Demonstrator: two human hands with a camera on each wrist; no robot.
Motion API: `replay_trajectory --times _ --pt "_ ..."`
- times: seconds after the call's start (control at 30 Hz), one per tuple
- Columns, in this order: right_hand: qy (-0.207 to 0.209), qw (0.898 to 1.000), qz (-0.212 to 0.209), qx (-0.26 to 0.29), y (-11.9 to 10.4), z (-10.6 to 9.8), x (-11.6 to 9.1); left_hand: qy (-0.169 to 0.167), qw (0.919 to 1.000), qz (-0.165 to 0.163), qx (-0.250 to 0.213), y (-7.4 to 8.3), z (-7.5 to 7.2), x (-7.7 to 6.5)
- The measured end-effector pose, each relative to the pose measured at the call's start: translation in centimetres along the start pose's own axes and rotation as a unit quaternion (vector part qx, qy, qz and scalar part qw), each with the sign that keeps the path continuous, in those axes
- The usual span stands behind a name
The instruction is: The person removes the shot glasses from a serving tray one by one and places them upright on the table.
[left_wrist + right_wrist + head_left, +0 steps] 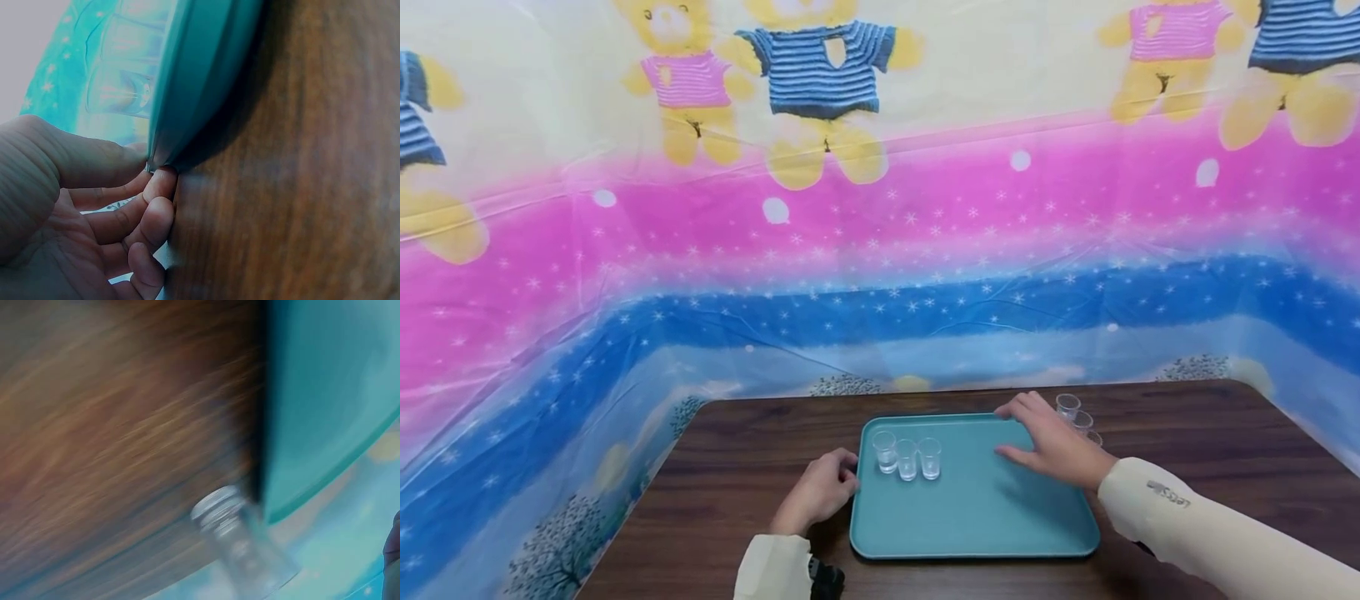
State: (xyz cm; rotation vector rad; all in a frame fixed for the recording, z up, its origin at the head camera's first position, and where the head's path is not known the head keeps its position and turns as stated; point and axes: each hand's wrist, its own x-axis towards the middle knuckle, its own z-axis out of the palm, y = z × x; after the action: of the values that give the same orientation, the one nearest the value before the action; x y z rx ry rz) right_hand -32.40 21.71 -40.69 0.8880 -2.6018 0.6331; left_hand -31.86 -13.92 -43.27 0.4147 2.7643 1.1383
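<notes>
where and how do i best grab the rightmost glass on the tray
Probably best to pinch the rightmost glass by its upper wall, below the rim, coming from its right. It stands upright and widens toward the top; a neighbouring glass crowds its left, while the teal tray is bare to its right.

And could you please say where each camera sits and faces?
Head: on the head, facing forward and down at the tray; left hand, right hand and sleeves show.
Left wrist: on that wrist, facing the tray's rim; thumb and fingers show.
Right wrist: on that wrist, facing the table and a clear cup; apparently a sliver of the right hand shows.
Both wrist views share the tray and table.
</notes>
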Motion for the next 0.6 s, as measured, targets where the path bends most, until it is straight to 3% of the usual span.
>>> replay_trajectory --times 0.6 --pt "-0.041 0.999 -0.020 0.001 -3.8 3.1 3.2 -0.003 1.0000 -0.008 0.000 -0.3 -0.1 0.0"
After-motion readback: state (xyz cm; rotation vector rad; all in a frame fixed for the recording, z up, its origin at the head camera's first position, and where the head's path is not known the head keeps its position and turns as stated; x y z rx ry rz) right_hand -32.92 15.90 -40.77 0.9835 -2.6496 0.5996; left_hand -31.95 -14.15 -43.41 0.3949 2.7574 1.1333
